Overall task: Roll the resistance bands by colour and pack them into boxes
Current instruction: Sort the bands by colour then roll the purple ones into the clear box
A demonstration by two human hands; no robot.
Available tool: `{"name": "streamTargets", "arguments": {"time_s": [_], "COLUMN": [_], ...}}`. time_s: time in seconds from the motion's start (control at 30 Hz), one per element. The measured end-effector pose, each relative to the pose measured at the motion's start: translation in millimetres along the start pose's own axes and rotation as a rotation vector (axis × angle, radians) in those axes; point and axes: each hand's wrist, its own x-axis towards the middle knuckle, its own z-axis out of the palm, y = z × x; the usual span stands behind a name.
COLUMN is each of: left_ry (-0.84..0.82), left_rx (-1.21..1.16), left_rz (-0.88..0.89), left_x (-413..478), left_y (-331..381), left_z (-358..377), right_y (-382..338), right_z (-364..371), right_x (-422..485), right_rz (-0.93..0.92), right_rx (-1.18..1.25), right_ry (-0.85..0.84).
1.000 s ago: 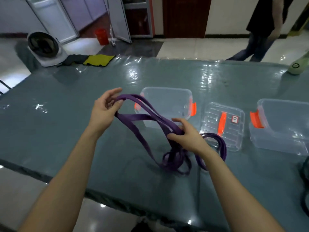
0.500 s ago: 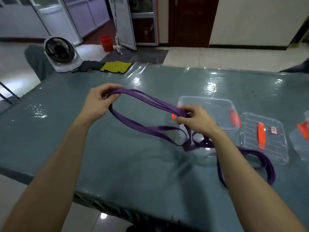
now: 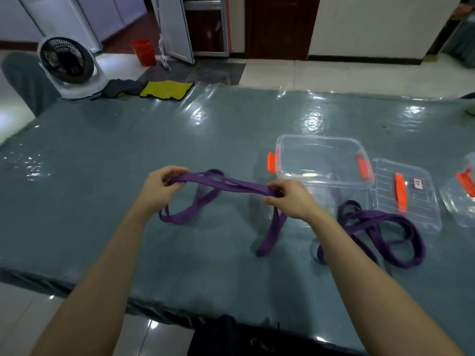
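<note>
A purple resistance band (image 3: 231, 185) is stretched between both hands just above the table. My left hand (image 3: 160, 187) pinches its left end, and a loop hangs down below that hand onto the table. My right hand (image 3: 291, 197) grips the band's right part, from which a strap drops to the table. More purple band (image 3: 380, 235) lies loosely coiled on the table at the right, beside my right forearm. A clear open box (image 3: 321, 160) with orange clips stands behind my right hand.
A clear lid (image 3: 421, 206) with an orange handle lies right of the box, and a second clear box (image 3: 460, 194) is cut off at the right edge. The grey-green table (image 3: 102, 176) is covered in shiny plastic. A fan (image 3: 66, 65), cloths (image 3: 164, 89) and a red bucket (image 3: 142, 51) sit beyond the far left corner.
My hands have come closer together and lower, holding the band flatter between them. The loose purple coil now lies apart at the right. The view has shifted left.
</note>
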Motion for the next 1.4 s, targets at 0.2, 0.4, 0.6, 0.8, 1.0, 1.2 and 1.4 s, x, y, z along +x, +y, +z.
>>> {"name": "streamTargets", "arguments": {"time_s": [0.2, 0.4, 0.6, 0.8, 1.0, 1.2, 1.4], "left_ry": [-0.008, -0.212, -0.336, -0.373, -0.528, -0.404, -0.098], "left_rx": [0.343, 0.791, 0.705, 0.819, 0.772, 0.351, 0.009], "left_rz": [-0.289, -0.226, 0.163, 0.045, -0.043, -0.146, -0.028], "left_x": [-8, -17, -25, -25, -20, -20, 26], "left_y": [-70, -86, -64, -57, -57, -46, 21], "left_z": [17, 55, 127, 167, 169, 146, 92], "right_y": [45, 89, 89, 85, 75, 60, 2], "right_z": [30, 60, 84, 105, 122, 90, 5], "right_x": [-14, -32, -25, -16, 2, 21, 33], "right_rz": [0.198, 0.403, 0.332, 0.361, 0.379, 0.318, 0.182], "right_rx": [-0.059, -0.132, -0.116, -0.207, -0.278, -0.061, 0.465], "right_ry": [0.124, -0.015, -0.009, -0.12, -0.101, -0.018, 0.049]}}
